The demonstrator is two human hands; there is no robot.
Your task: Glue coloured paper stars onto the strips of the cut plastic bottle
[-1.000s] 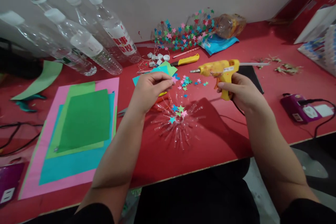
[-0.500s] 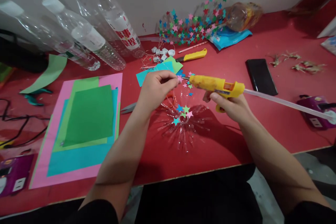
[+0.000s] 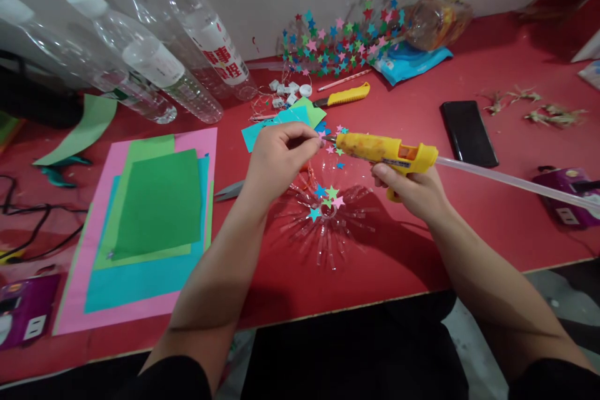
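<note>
My left hand (image 3: pixel 285 153) is closed in a pinch, with a small pink star (image 3: pixel 321 135) at its fingertips, partly hidden. Against those fingertips sits the metal nozzle of a yellow glue gun (image 3: pixel 375 147), which my right hand (image 3: pixel 405 184) grips by the handle. A long clear glue stick (image 3: pixel 506 181) juts from the gun's back end. Below both hands lies a cut clear plastic bottle piece (image 3: pixel 328 240), its strips fanned outward. Blue, green and pink stars (image 3: pixel 332 192) are on strips near its middle. More loose stars (image 3: pixel 339 151) lie behind it.
Scissors (image 3: pixel 229 191) lie beside my left forearm, near stacked coloured sheets (image 3: pixel 159 206). Behind are a yellow utility knife (image 3: pixel 349 94), a star-covered bottle piece (image 3: pixel 347 40) and a blue packet (image 3: pixel 412 64). Clear bottles (image 3: pixel 154 62) stand back left; a black phone (image 3: pixel 469 133) lies right.
The glue gun has shifted slightly left, bringing its nozzle closer to my left fingertips. The pink star there shows less now. The whole view has moved a little.
</note>
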